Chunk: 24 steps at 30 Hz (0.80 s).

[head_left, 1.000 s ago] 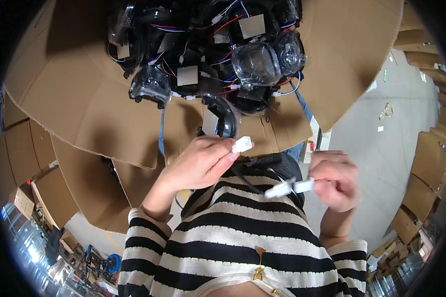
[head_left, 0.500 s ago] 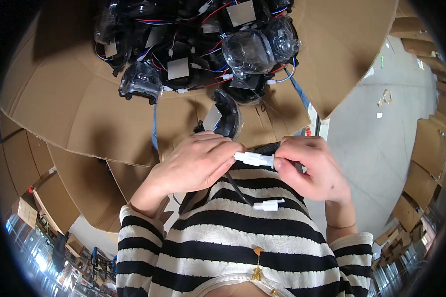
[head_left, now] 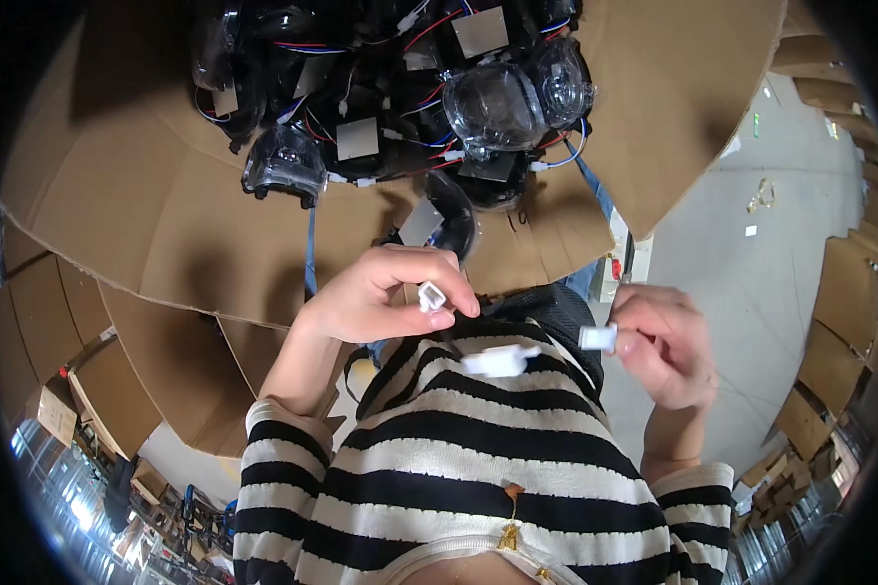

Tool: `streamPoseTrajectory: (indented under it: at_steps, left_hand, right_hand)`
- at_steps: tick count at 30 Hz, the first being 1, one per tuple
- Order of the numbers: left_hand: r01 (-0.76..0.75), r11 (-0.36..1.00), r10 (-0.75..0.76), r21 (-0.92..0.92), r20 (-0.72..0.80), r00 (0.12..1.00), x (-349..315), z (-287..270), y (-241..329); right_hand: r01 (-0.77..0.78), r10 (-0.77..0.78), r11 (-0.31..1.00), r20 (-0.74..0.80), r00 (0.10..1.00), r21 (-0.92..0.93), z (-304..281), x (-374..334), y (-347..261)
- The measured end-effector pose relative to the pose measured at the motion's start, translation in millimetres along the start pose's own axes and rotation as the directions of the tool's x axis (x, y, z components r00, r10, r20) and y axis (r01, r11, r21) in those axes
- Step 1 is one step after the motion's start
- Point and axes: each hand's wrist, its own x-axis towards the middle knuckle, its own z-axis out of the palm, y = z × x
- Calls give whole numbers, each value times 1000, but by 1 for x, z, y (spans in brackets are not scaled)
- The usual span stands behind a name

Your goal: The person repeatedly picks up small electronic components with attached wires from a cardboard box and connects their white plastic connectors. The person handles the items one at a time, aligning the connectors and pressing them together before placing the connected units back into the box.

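Observation:
My left hand (head_left: 385,297) pinches a white plastic connector (head_left: 431,295) with its hollow end showing. My right hand (head_left: 665,341) is apart from it, holding a small white connector piece (head_left: 597,338) between thumb and fingers. Between the hands, in front of the striped shirt, a second white connector (head_left: 500,361) dangles, slightly blurred. Just beyond my left hand is a black curved lamp unit (head_left: 455,216) with a square silver plate, partly hidden; whether the left fingers touch it I cannot tell.
A cardboard box with open flaps (head_left: 156,214) spreads ahead, with several black lamp units (head_left: 283,166) in clear covers and coloured wires piled in it. A blue strap (head_left: 310,255) crosses its near side. Grey floor (head_left: 712,283) and more cartons (head_left: 824,283) lie to the right.
The white connector that both hands held has come apart into two pieces. My right hand has moved right with the small piece; the left has turned its part end-on. The dangling connector has swung.

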Motion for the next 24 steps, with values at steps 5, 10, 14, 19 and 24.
streamPoseTrajectory:
  at_steps: [5,10,14,19,24]
  left_hand:
    - [-106,987,112,-121,43,993,6,1,-2]
    - [-232,972,234,-36,68,970,1,-4,-10]
    - [-117,979,118,169,2,993,-6,3,5]
    - [-29,950,47,312,-49,998,-13,11,13]
    - [-16,785,148,620,-162,976,-13,24,15]
  right_hand:
    - [46,-46,998,-15,999,35,12,0,-3]
    - [27,-29,999,71,997,20,16,6,-2]
    - [-4,2,1000,96,995,20,19,7,-2]
    - [-6,1,998,101,995,55,25,9,0]
    - [-55,46,994,97,994,97,30,8,6]
